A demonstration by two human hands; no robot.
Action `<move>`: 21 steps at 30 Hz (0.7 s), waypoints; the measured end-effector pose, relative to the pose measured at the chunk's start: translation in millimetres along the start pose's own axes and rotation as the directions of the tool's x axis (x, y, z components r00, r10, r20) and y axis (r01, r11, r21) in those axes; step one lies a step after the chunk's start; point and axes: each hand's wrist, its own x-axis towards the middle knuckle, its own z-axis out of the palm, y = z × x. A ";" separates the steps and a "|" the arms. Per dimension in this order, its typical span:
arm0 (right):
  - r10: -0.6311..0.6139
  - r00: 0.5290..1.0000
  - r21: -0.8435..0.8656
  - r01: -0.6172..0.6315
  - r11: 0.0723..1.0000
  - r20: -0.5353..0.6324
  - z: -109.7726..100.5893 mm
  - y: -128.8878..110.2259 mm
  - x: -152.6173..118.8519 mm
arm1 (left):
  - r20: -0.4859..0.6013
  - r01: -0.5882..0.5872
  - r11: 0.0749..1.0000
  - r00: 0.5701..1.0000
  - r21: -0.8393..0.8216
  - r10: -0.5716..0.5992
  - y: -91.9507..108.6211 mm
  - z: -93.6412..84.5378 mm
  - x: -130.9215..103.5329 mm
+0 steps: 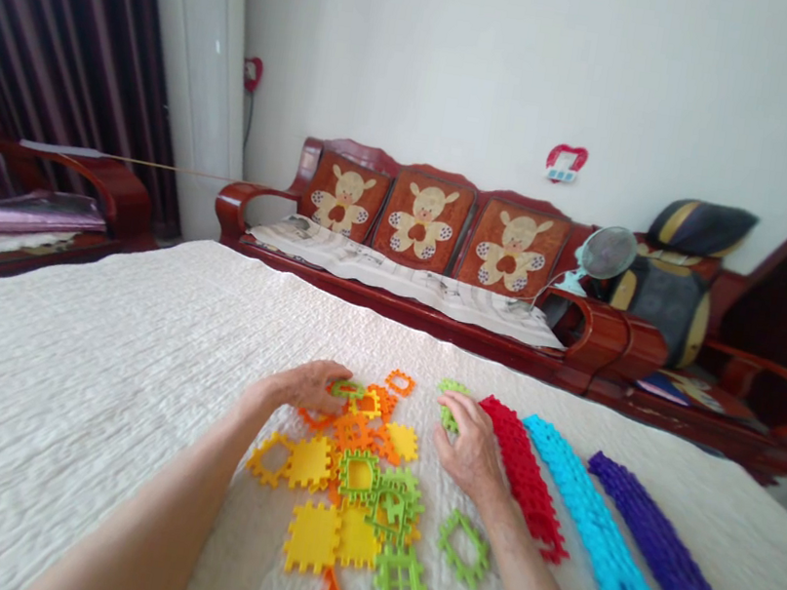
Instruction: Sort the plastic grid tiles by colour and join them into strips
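Note:
Plastic tiles with toothed edges lie loose on the white quilted cover. Several are yellow, such as a solid yellow tile (pixel 313 537); others are orange or green, like the green window tile (pixel 401 589). At the far left of this pile, my left hand (pixel 316 386) touches a green tile (pixel 348 389), its fingers closed round the edge. My right hand (pixel 471 445) has its fingertips on another green tile (pixel 452 404). Right of it run a red row (pixel 522 472), a light blue row (pixel 592 522) and a purple row (pixel 681 575) of tiles.
The white quilted cover (pixel 94 369) spreads under everything. Behind it stands a wooden sofa (pixel 393 300) with bear cushions (pixel 421 218). A small fan (pixel 607 253) and a massage cushion (pixel 666 296) are at the back right. A dark curtain (pixel 72 20) hangs at the left.

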 end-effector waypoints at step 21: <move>-0.069 0.994 0.152 0.056 0.987 0.082 2.1 -52.8 9.7 | -0.161 -0.433 0.900 0.892 -0.043 0.422 45.2 38.1 8.4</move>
